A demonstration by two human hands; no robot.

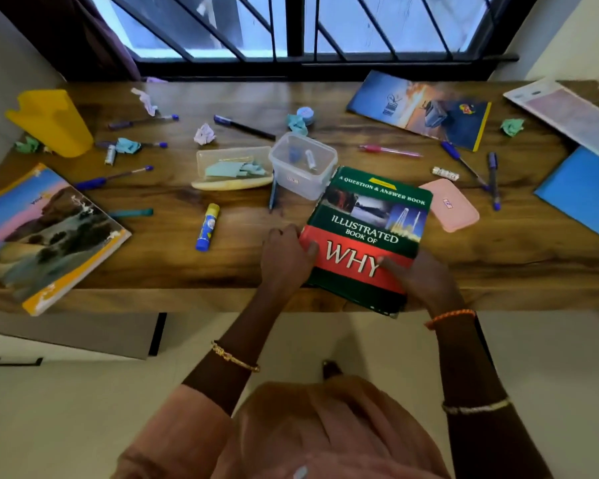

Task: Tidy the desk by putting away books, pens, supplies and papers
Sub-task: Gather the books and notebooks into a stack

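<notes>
Hands on book: left hand [286,257] grips the spine side of the green-and-red hardback [367,233], thumb over the cover, fingers curled at the edge. Right hand [421,276] grips the near right corner, thumb on the red band. Book lies at the desk's [187,257] near edge, its lower corner overhanging.

Risks, as judged:
1. Far corner of the book touches or sits just beside the clear square tub [303,164]; tilting the book up or pushing it forward could knock the tub and the small items inside.
2. Pink case [453,209] lies just beside the right edge, possibly partly under it; sliding the book right could drag it.
3. Heavy hardback, held by 2 edges only; a slack grip over the overhang could drop it to the floor.

Legible text on the cover: "A QUESTION & ANSWER BOOK", "ILLUSTRATED BOOK OF WHY". Glue stick [207,228] label unreadable. Notebook [45,233] title too blurred.
</notes>
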